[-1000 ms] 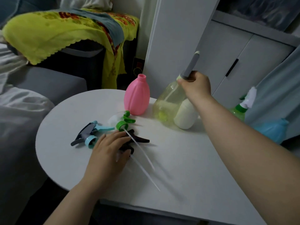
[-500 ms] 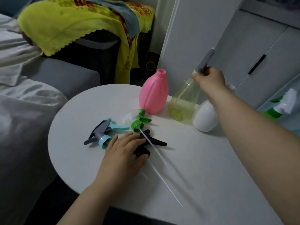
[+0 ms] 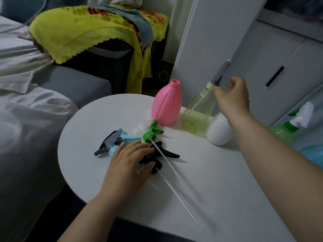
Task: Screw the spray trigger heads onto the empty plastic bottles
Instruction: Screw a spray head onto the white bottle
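Pink bottle uncapped; yellow-green bottle w/ sprayer.

Round white table, pink bottle, black trigger head

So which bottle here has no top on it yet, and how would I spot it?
On the round white table, look to the far edge where the bottles stand. The opaque pink plastic bottle is leftmost, upright, its neck open, beside a clear yellowish bottle already capped.

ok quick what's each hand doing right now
Left hand: open, fingers resting on the black trigger head.
Right hand: open, beside the yellow-green bottle, holding nothing.
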Motion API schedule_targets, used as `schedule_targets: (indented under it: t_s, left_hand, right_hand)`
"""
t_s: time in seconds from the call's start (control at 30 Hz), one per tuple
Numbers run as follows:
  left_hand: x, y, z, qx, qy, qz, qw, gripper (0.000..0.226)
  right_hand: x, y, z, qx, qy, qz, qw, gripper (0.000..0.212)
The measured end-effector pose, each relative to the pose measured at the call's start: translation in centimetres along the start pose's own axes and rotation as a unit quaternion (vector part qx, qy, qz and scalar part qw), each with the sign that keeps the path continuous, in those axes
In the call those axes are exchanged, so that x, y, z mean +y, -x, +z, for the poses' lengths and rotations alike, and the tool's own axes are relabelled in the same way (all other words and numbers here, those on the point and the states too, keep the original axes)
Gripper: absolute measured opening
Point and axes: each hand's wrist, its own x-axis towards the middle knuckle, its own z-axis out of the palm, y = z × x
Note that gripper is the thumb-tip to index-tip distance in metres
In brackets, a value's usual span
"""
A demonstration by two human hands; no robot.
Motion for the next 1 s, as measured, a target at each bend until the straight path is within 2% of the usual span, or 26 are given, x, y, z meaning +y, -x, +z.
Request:
schedule_targets:
  t_s: [0.07, 0.1, 0.13, 0.2, 0.27, 0.33, 0.53, 0.7, 0.77, 0.83, 0.9, 1.0]
  left_hand:
    - [0.0, 0.0, -0.2, 0.002, -0.012, -0.024, 1.0, 0.031]
    - [0.0, 0.0, -0.3, 0.008, -0.02, -0.029, 0.999, 0.031]
    - [0.1, 0.0, -0.3, 0.014, -0.027, -0.028, 0.999, 0.031]
    - [0.3, 0.1, -0.2, 0.022, -0.045, -0.02, 0.999, 0.03]
    - [0.4, 0.2, -0.1, 0.026, -0.068, -0.017, 0.997, 0.029]
    - [0.4, 0.2, -0.1, 0.019, -0.083, -0.026, 0.996, 0.028]
    - [-0.3, 0.4, 0.7, -0.055, -0.132, -0.034, 0.989, 0.037]
    - [-0.4, 0.1, 1.1, -0.078, -0.152, -0.042, 0.984, 0.038]
    - [-0.6, 0.1, 1.1, -0.079, -0.163, -0.042, 0.983, 0.039]
    - [-0.7, 0.2, 1.2, -0.078, -0.168, -0.039, 0.982, 0.04]
    - [-0.7, 0.2, 1.1, -0.075, -0.163, -0.037, 0.983, 0.04]
    - [-0.5, 0.2, 1.2, -0.077, -0.171, -0.04, 0.982, 0.04]
  right_hand:
    - [-0.7, 1.9, 0.1, 0.034, -0.02, -0.068, 0.997, 0.034]
    - [-1.1, 2.8, 0.5, 0.015, -0.028, -0.084, 0.996, 0.027]
    - [-1.4, 3.8, 1.0, -0.031, -0.025, -0.09, 0.995, 0.02]
    - [-2.0, 6.0, 2.5, -0.183, 0.022, -0.086, 0.979, 0.015]
    - [-2.1, 7.8, 4.2, -0.306, 0.075, -0.081, 0.946, 0.023]
    - [-2.2, 9.2, 5.8, -0.352, 0.107, -0.075, 0.927, 0.036]
    - [-2.2, 10.6, 8.7, -0.368, 0.249, -0.112, 0.889, 0.065]
    - [-2.0, 10.4, 9.6, -0.35, 0.249, -0.084, 0.899, 0.056]
    - [-1.7, 10.0, 9.7, -0.34, 0.249, -0.095, 0.902, 0.044]
    - [-1.1, 9.4, 9.4, -0.339, 0.214, -0.069, 0.914, 0.035]
    - [-0.7, 8.9, 8.6, -0.347, 0.137, -0.023, 0.928, 0.033]
    - [-0.1, 8.3, 6.7, -0.355, 0.038, -0.006, 0.934, 0.031]
